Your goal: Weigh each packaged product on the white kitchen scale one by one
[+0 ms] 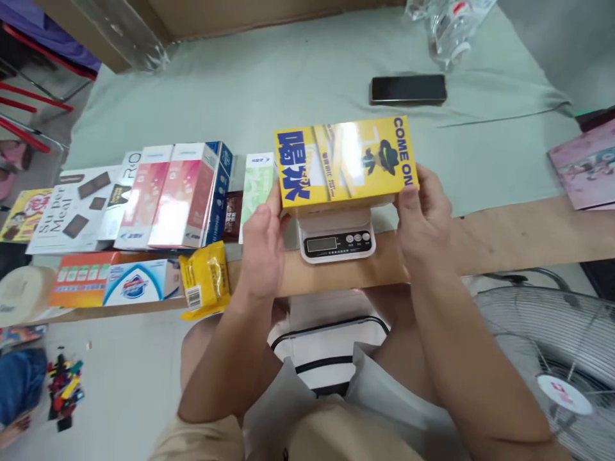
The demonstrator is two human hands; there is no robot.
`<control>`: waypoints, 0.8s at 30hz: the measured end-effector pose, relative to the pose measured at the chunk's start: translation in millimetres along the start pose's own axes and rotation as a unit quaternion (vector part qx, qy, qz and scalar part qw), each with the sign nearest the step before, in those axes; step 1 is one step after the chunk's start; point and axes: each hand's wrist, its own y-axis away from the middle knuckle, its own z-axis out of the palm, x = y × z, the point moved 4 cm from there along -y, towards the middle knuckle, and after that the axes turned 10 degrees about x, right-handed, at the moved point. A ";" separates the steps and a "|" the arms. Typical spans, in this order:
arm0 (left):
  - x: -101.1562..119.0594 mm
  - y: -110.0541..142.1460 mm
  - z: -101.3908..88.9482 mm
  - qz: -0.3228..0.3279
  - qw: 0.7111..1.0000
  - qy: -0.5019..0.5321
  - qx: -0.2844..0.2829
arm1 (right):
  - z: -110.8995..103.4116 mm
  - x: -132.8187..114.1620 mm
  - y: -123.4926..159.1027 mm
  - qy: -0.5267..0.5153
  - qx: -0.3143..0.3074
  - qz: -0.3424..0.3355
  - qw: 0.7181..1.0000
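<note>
Between my two hands is a yellow box (348, 157) with dark lettering, "COME ON" and a figure in a hat. My left hand (263, 250) grips its left end and my right hand (423, 214) its right end, thumbs toward me. Below the box is a white kitchen scale (336, 246), its black panel and buttons facing me. The box hides most of the scale's top, so I cannot tell whether the two touch. Beside my left hand stands a pale green and white box (258, 182).
Left on the table lie pink-white boxes (180, 192), a Super Meal box (74, 211), a soap box (139, 282), a yellow packet (206, 282) and a tape roll (24, 291). A black phone-like object (408, 89) and plastic bottle (451, 32) are behind. A fan (562, 358) stands right.
</note>
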 end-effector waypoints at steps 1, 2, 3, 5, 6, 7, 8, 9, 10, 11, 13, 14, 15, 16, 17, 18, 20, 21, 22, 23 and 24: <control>0.4 -1.8 -2.2 -0.008 1.000 -0.004 0.006 | 1.6 -1.0 2.7 -0.003 0.007 0.003 1.000; 1.1 -2.7 -5.4 -0.012 1.000 -0.007 0.018 | 2.2 -2.4 5.0 -0.007 0.017 0.007 1.000; 2.3 -2.9 -9.3 -0.009 0.999 -0.010 0.035 | 1.9 -3.9 6.7 -0.010 0.027 0.012 1.000; 5.5 -1.4 -18.7 0.014 0.996 -0.015 0.084 | -1.9 -5.7 7.8 -0.015 0.060 0.029 0.998; 6.9 -0.1 -22.7 0.025 0.994 -0.018 0.104 | -4.5 -5.9 7.5 -0.020 0.080 0.039 0.996; 7.8 1.3 -25.6 0.032 0.993 -0.021 0.115 | -6.9 -5.5 6.9 -0.026 0.099 0.051 0.993; 8.1 2.5 -27.4 0.034 0.992 -0.024 0.118 | -8.8 -4.7 6.3 -0.035 0.114 0.063 0.991; 7.8 3.4 -28.4 0.031 0.992 -0.025 0.116 | -9.9 -3.6 5.9 -0.044 0.126 0.076 0.988; 7.3 4.0 -29.3 0.027 0.993 -0.025 0.116 | -10.1 -2.5 5.9 -0.051 0.131 0.088 0.986; 6.7 4.5 -30.1 0.023 0.993 -0.024 0.117 | -9.5 -1.6 6.4 -0.055 0.133 0.098 0.985; 5.6 5.1 -31.9 0.020 0.991 -0.020 0.128 | -6.0 -1.1 8.5 -0.054 0.133 0.108 0.984; 4.9 5.1 -32.3 0.016 0.991 -0.021 0.132 | -3.1 -1.7 9.7 -0.049 0.131 0.106 0.984; 4.1 4.9 -32.1 0.012 0.991 -0.022 0.133 | 0.7 -2.9 10.8 -0.045 0.130 0.103 0.985; 3.3 4.5 -31.2 0.006 0.991 -0.025 0.132 | 5.3 -4.3 11.6 -0.043 0.128 0.100 0.986; 2.3 3.7 -29.1 0.001 0.991 -0.028 0.128 | 11.0 -5.7 12.2 -0.048 0.123 0.101 0.986; 1.4 2.7 -25.9 0.001 0.993 -0.031 0.118 | 17.6 -7.0 12.4 -0.058 0.111 0.104 0.987; 0.4 0.4 -16.3 0.016 0.995 -0.037 0.088 | 31.0 -9.4 12.0 -0.086 0.077 0.117 0.986; 0.4 -0.3 -10.9 0.030 0.996 -0.040 0.074 | 35.9 -10.7 11.5 -0.096 0.060 0.120 0.986; 0.7 -0.5 -5.7 0.046 0.996 -0.043 0.063 | 38.3 -12.1 11.1 -0.105 0.052 0.120 0.986; 1.6 -0.1 -0.9 0.062 0.995 -0.047 0.059 | 37.8 -14.1 10.7 -0.114 0.051 0.117 0.985; 2.8 1.0 3.6 0.073 0.994 -0.050 0.060 | 34.2 -16.7 10.6 -0.120 0.056 0.115 0.984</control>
